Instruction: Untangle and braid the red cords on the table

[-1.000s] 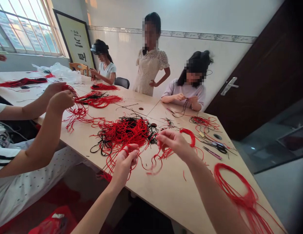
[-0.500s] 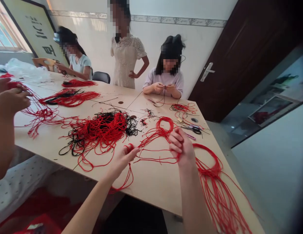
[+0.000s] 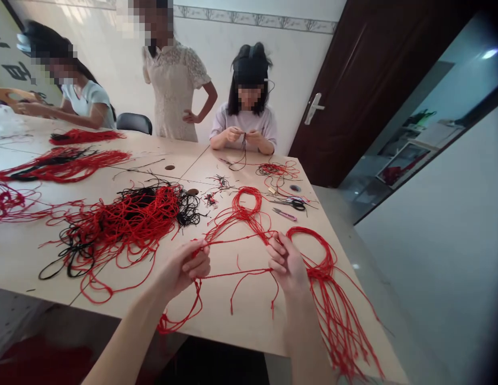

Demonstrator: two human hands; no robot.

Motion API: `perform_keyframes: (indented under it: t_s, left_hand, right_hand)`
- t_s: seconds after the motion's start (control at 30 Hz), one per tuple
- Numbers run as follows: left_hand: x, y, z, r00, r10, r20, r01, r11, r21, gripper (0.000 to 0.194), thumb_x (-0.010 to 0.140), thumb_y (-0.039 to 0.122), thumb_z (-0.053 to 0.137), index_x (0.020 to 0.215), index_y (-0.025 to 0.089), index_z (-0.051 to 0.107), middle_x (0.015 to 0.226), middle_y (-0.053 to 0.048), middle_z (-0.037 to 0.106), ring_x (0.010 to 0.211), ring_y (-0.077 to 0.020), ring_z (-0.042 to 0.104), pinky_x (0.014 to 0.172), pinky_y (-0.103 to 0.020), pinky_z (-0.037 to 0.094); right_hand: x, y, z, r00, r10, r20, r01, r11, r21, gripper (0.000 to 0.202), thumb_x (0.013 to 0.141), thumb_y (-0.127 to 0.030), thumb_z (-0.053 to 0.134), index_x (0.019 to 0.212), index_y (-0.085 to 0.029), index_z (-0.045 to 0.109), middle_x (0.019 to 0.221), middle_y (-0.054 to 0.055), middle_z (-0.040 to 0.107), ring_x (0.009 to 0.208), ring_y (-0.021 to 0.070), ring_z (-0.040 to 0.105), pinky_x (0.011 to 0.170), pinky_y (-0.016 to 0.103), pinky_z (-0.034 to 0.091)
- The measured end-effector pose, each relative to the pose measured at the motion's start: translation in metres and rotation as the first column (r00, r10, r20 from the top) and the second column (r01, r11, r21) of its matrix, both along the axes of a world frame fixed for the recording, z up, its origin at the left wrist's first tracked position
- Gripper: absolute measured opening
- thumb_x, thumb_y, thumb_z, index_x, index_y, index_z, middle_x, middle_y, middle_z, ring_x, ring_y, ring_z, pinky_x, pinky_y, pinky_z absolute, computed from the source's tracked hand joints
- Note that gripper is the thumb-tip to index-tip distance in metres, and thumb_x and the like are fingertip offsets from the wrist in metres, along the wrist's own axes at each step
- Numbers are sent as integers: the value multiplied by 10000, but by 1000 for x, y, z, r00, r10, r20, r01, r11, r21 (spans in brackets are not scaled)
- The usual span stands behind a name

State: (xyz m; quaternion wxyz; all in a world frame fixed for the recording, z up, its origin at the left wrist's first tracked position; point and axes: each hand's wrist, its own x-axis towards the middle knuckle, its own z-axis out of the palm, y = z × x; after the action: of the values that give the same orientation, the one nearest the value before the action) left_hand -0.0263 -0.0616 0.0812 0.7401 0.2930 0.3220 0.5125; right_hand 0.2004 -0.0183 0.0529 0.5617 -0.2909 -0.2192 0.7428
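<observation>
Between my two hands stretches a red cord (image 3: 232, 240), drawn out in two strands above the table. My left hand (image 3: 191, 263) is closed on its left end, fingers curled and thumb pressed on top. At the other end my right hand (image 3: 286, 260) pinches the same cord. Short loose tails dangle from the lower strand. Under my left hand a red cord loop (image 3: 180, 323) hangs by the table edge. Just beyond the hands lies a coiled bundle of red cords (image 3: 249, 206); a second red bundle (image 3: 337, 289) lies right of my right wrist.
A tangled heap of red and black cords (image 3: 132, 216) covers the table left of centre. Black-handled scissors (image 3: 296, 203) and pink thread snips (image 3: 285, 215) lie at the right. A person (image 3: 244, 115) across the table works a dark cord; another stands behind, one sits far left.
The view has swung right. My hands have re-gripped the red cord, now pinching it with its upper strand taut, and loose tails hang below. A neighbour's hands at the left have left the view.
</observation>
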Motion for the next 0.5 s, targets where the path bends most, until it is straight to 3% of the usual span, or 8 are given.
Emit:
perform_keyframes:
  t_s: [0.13,0.27,0.33,0.4,0.47,0.5]
  left_hand:
    - [1,-9,-2,987,-162,19,162,986,-24,245,859,281,518,811,108,685,327,121,165,292,-15,158,564,-213,440]
    - [2,-13,-2,944,-293,150,309,946,-95,394,885,414,439,957,105,672,338,78,317,274,-69,343,472,-249,464]
    - [0,-13,-2,936,-313,160,331,938,-99,378,884,394,443,1002,106,657,418,32,467,325,-102,463,462,-269,488]
    - [-3,-12,-1,942,-292,165,310,946,-93,326,889,323,446,1033,111,648,587,-27,619,419,-122,561,538,-304,531]
    - [-7,-11,3,956,-232,178,250,965,-84,299,892,260,442,1043,105,648,811,-89,694,617,-157,650,687,-337,547]
    - [-10,-12,5,963,-199,180,215,974,-75,302,894,244,435,1050,98,648,921,-116,695,761,-187,666,773,-357,533]
  right_hand:
    - [-3,3,1,997,6,81,-8,1000,25,236,692,-341,702,791,-162,584,543,-95,290,371,18,214,236,75,216]
    - [-16,7,-6,953,105,285,-127,990,58,293,704,-410,689,822,-163,583,547,-86,344,385,24,276,252,93,193]
    - [-26,9,-12,875,129,467,-186,979,78,324,715,-453,656,830,-155,597,552,-69,380,401,45,330,265,123,224]
    - [-36,8,-17,769,58,637,-168,979,114,343,723,-455,634,859,-141,614,620,-22,473,501,92,463,343,179,368]
    - [-48,-1,-15,668,-131,733,-52,974,222,324,744,-416,619,920,-144,614,823,48,566,749,153,562,571,261,498]
    - [-55,-8,-12,617,-251,746,15,951,308,296,769,-392,601,947,-155,606,924,65,573,860,168,557,691,293,500]
